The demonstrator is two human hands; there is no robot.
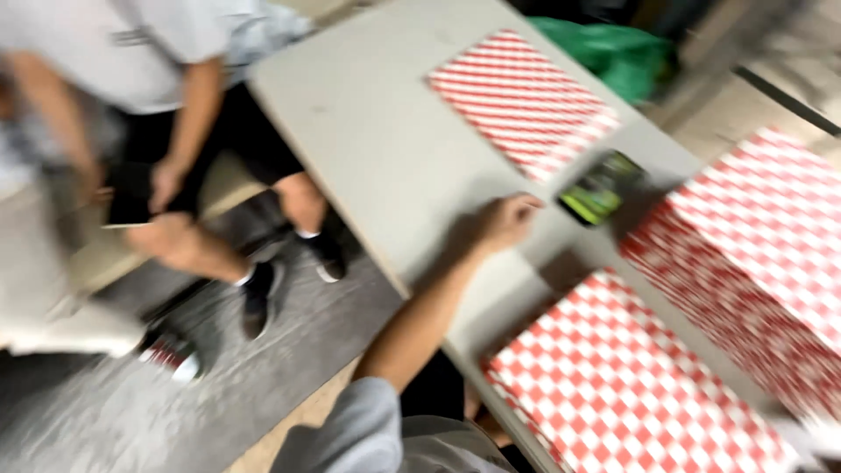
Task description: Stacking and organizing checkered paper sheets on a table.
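While view blurs, our left hand [506, 219] rests on grey table [385, 149], fingers curled, holding nothing. Phone [603, 188] at 3 o'clock, could get knocked. Right hand unseen.

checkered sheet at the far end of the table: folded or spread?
Spread. The sheet lies flat on the table, all four edges visible, with no fold showing, though the picture is blurred.

Even daylight, heavy motion blur throughout.
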